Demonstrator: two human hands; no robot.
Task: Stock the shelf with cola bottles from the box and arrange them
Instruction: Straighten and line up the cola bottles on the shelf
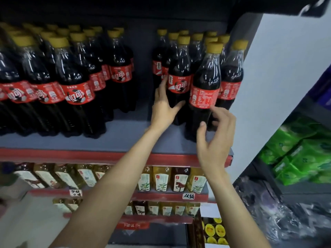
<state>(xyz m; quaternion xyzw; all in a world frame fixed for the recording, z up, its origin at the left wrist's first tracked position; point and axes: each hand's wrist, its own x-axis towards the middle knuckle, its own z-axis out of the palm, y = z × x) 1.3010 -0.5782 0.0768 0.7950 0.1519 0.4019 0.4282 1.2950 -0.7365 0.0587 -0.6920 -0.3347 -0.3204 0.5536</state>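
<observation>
A: cam setup?
B: single head cam, wide-angle. Faces forward into the shelf (111,135), close in, slightly above the board. Both forearms enter from bottom edge.
A: overlap with another view?
B: none, one view only.

Bottle (179,77), at the left hand's (163,104) fingers: dark brown-black cola, yellow cap, red label with white lettering and a black-and-white ball motif.
Front bottle (206,86), just above the right hand's (215,140) fingertips: same dark cola and yellow cap; red label turned to fine white print.
Left group (53,77), well left of the left fingers: identical yellow caps and red labels.
Shelf (125,136): grey board, red front edge.
Tea bottles (161,179), below both hands: amber and dark brown, white labels with green leaf or red horse designs.
Packets (295,154), right of the right fingers: bright green.
Cans (215,233), lowest: yellow tops.
</observation>
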